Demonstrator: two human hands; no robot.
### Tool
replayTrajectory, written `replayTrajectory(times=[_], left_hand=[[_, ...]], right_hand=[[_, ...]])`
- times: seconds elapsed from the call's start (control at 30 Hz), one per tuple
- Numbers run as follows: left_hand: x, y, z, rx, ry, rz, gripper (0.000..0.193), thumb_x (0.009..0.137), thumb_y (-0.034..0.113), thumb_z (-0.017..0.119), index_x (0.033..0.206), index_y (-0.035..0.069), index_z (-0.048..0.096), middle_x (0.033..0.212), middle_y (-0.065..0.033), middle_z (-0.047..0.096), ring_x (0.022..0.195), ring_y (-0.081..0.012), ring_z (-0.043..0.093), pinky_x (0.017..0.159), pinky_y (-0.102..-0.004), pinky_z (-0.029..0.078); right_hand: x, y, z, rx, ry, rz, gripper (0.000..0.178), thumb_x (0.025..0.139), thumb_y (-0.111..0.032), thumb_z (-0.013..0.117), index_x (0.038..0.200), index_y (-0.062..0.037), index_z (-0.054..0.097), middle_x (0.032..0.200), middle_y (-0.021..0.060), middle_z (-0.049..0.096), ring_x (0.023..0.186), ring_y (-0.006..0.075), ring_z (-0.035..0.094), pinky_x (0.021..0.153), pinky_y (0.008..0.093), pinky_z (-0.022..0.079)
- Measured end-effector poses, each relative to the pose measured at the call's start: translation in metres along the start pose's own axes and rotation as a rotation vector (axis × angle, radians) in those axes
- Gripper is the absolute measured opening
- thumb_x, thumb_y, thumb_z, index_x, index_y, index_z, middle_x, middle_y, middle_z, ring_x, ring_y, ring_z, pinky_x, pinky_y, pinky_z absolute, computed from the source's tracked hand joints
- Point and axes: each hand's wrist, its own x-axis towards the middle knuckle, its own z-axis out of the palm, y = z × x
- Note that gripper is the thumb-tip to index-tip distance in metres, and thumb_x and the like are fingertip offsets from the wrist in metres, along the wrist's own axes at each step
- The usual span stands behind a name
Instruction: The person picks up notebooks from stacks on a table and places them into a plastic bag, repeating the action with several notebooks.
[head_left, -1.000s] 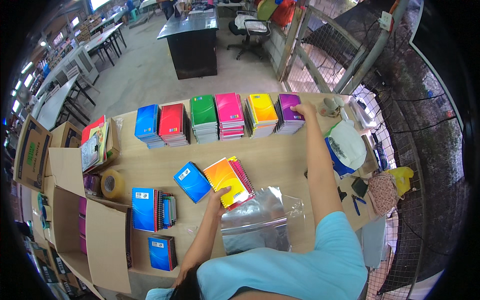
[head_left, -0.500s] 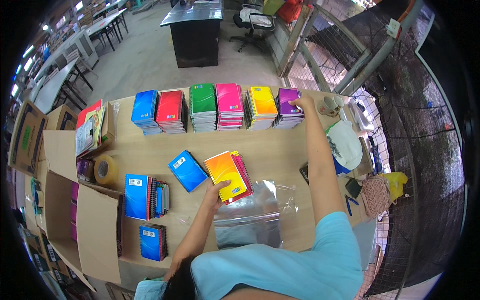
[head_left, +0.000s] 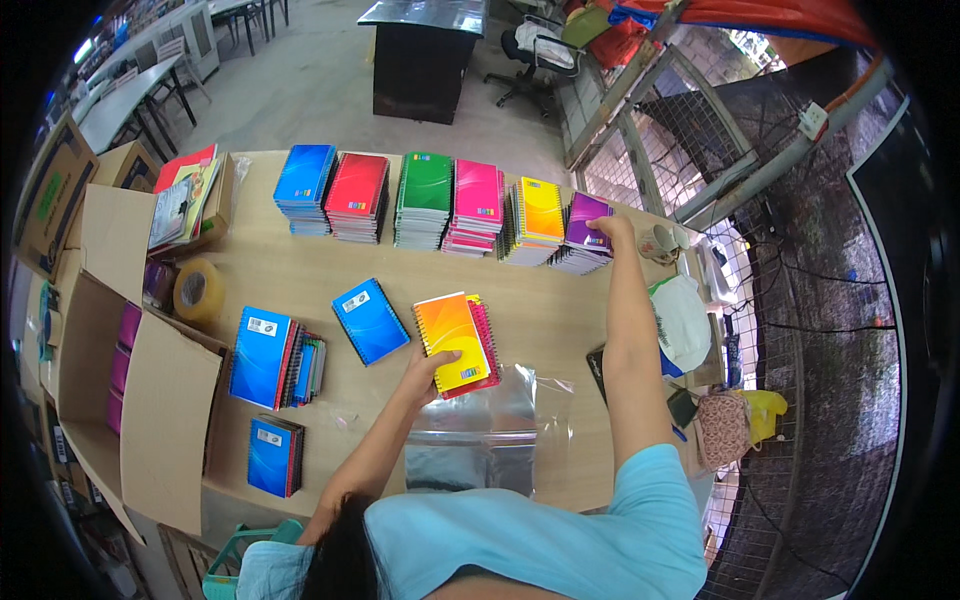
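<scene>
Big pale wooden surface (head_left: 560,325) here, open brown cardboard box (head_left: 165,430) at its near left. A row of colourful spiral notebook stacks (head_left: 424,180) lines the far side. Left hand (head_left: 425,372) is clamped on a yellow-and-orange spiral notebook (head_left: 455,322), pinkish-red one underneath, around the middle. Right hand (head_left: 614,228) touches the far-right stack's purple-covered notebook (head_left: 583,222); can't tell if that grip's closed.

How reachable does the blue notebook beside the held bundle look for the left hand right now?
Probably not: the left hand is full, clasping notebooks with a yellow-orange one on top. Otherwise the way looks free; the blue notebook lies close by, uncovered.
</scene>
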Motion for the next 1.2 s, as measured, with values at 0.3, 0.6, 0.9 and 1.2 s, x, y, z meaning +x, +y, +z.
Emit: replayTrajectory(times=[0.3,0.6,0.9,1.2], left_hand=[[-0.005,0.002,-0.006,0.013,0.015,0.032,0.049,0.076,-0.003,0.067,0.119,-0.002,0.044,0.111,-0.0154,0.06,0.099,-0.027,0.064,0.084,-0.0405,0.055],[-0.026,0.005,0.015,0.023,-0.023,0.042,0.048,0.077,-0.001,0.067,0.119,-0.002,0.044,0.111,-0.015,0.06,0.097,-0.0262,0.065,0.082,-0.0402,0.056],[-0.04,-0.006,-0.01,0.081,-0.122,-0.056,0.049,0.084,0.01,0.067,0.125,0.001,0.044,0.115,-0.0136,0.06,0.103,-0.0255,0.063,0.086,-0.0423,0.054],[-0.082,-0.038,-0.01,-0.228,-0.396,-0.371,0.068,0.082,0.043,0.066,0.131,0.003,0.043,0.12,-0.0157,0.058,0.106,-0.0257,0.061,0.089,-0.0434,0.053]], right_hand=[[0.016,0.014,0.016,0.249,-0.006,0.078,0.031,0.063,-0.024,0.083,0.083,-0.0032,0.072,0.082,0.0101,0.071,0.076,0.0219,0.068,0.069,0.036,0.054],[-0.101,0.077,-0.07,1.483,-0.29,-0.034,0.024,0.087,-0.02,0.068,0.104,-0.0048,0.06,0.091,0.0074,0.067,0.069,0.0225,0.064,0.06,0.0389,0.054],[-0.371,0.022,-0.046,0.746,-0.793,-0.665,0.047,0.069,-0.013,0.078,0.111,-0.0038,0.058,0.101,0.0041,0.064,0.094,0.0197,0.061,0.084,0.0322,0.048],[-0.461,-0.112,-0.054,-0.484,-0.744,-1.533,0.046,0.057,-0.012,0.082,0.097,-0.0045,0.059,0.106,0.0124,0.062,0.104,0.0335,0.056,0.085,0.0416,0.046]])
